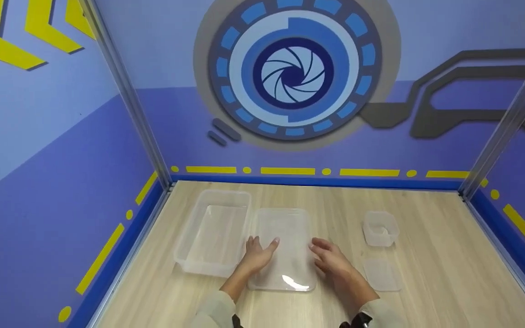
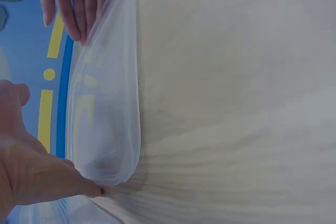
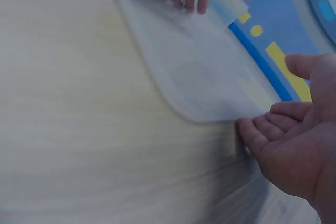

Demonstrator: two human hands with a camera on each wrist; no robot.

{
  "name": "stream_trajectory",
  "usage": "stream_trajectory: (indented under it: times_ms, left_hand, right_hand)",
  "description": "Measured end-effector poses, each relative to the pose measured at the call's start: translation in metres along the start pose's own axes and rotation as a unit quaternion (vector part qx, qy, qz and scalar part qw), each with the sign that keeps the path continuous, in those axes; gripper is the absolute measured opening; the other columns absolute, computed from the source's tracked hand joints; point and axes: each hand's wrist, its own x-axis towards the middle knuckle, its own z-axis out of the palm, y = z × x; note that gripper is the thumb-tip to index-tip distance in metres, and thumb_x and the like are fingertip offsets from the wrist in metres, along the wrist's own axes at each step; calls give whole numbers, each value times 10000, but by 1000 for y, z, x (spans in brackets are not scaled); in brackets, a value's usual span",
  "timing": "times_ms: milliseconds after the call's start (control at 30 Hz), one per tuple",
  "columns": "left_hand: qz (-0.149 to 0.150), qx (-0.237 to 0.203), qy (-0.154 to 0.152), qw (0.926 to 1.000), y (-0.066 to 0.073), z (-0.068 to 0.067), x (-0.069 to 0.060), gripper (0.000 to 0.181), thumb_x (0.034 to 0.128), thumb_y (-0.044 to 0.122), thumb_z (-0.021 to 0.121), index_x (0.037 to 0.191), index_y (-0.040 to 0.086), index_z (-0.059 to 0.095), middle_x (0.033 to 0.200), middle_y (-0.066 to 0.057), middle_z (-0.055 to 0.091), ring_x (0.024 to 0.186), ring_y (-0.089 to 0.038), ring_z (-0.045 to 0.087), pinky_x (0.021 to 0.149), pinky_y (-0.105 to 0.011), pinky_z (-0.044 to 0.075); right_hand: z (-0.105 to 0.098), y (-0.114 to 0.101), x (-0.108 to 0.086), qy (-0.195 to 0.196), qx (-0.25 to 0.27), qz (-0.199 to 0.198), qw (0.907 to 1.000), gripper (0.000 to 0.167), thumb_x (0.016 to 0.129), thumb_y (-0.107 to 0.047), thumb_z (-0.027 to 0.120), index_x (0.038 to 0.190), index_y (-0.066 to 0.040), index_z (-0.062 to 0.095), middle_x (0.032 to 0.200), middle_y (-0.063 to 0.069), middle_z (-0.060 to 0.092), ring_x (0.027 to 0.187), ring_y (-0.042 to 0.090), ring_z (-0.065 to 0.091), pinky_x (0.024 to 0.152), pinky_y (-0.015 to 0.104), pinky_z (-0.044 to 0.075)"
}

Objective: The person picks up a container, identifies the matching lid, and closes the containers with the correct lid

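A large translucent plastic lid [image 1: 285, 246] lies flat on the table between my two hands. My left hand [image 1: 258, 258] is at the lid's left edge, its thumb reaching over the top and its fingers extended. Across from it, my right hand [image 1: 334, 262] has its fingertips beside the right edge, thumb raised in the right wrist view. Whether either hand touches the lid is hard to tell. Just left of the lid stands a large clear plastic container [image 1: 219, 228] with no cover on it.
To the right sit a small square plastic container [image 1: 381, 229] and, nearer me, a small flat lid [image 1: 382, 274]. The wooden table [image 1: 440, 255] is bordered by printed walls [image 1: 162, 105] with metal corner posts [image 1: 126, 91].
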Motion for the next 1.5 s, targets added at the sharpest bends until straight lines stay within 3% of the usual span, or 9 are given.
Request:
stream_trajectory:
  times_ms: [100,267,433,567,767,967,1133,1367,1500]
  left_hand:
    - [26,-281,155,9995,3,5,2,1061,1003,648,571,1590,-165,224,1680,-392,90,1559,-556,105,1251,-656,122]
    - [-145,-530,456,9974,5,7,10,953,1023,565,604,1593,-125,277,1685,-364,144,1545,-546,192,1249,-632,193]
    - [-46,-743,388,9965,7,4,7,893,1048,538,572,1602,-97,278,1693,-349,147,1543,-553,191,1238,-659,194]
    - [65,-906,413,9950,11,1,1,852,1057,531,559,1600,-70,295,1673,-327,238,1528,-551,241,1223,-666,233]
    - [289,-738,673,9946,20,0,-1,778,1061,491,570,1554,-77,372,1610,-313,367,1472,-544,360,1189,-639,326]
    - [431,-739,992,9914,30,0,0,700,1062,422,585,1531,-69,417,1583,-312,413,1454,-536,392,1173,-634,348]
    - [446,-719,1146,9898,30,2,0,675,1071,375,578,1546,-68,396,1574,-319,417,1454,-538,392,1174,-645,340]
    - [339,-761,1190,9894,28,3,1,699,1070,364,569,1559,-92,367,1575,-323,407,1468,-533,373,1190,-644,319]
    - [379,-803,1080,9902,30,2,2,708,1068,352,572,1553,-120,362,1554,-331,412,1460,-534,379,1193,-628,327]
  right_hand:
    - [-3,-7,-2,-17,222,83,9997,654,1060,-206,634,1583,65,349,1666,268,315,1567,469,233,1228,588,301]
    - [-1,-18,-5,-139,420,222,9988,745,1033,-263,680,1596,51,307,1689,279,243,1586,463,170,1245,587,263]
    - [-2,-24,-7,-243,559,171,9980,753,1032,-236,673,1597,72,283,1683,304,231,1586,485,128,1254,614,206]
    - [-5,-29,-8,-350,640,131,9972,718,1048,-211,637,1596,76,272,1671,325,231,1564,546,116,1240,666,167]
    - [-7,-38,-13,-323,755,-140,9965,689,1071,-173,595,1586,116,240,1658,327,240,1563,528,154,1238,648,214]
    - [-11,-45,-15,-165,504,-339,9980,687,1079,-186,589,1575,144,248,1655,331,232,1587,477,103,1241,667,169]
    - [-14,-47,-16,-200,670,-350,9969,676,1086,-178,574,1577,145,240,1664,324,217,1587,460,126,1242,663,175]
    - [-15,-48,-18,-201,705,-577,9956,602,1101,-113,502,1562,171,237,1633,337,253,1558,459,197,1237,669,190]
    - [-15,-50,-21,29,466,-591,9972,580,1103,-117,493,1557,163,265,1627,337,270,1553,470,210,1218,688,221]
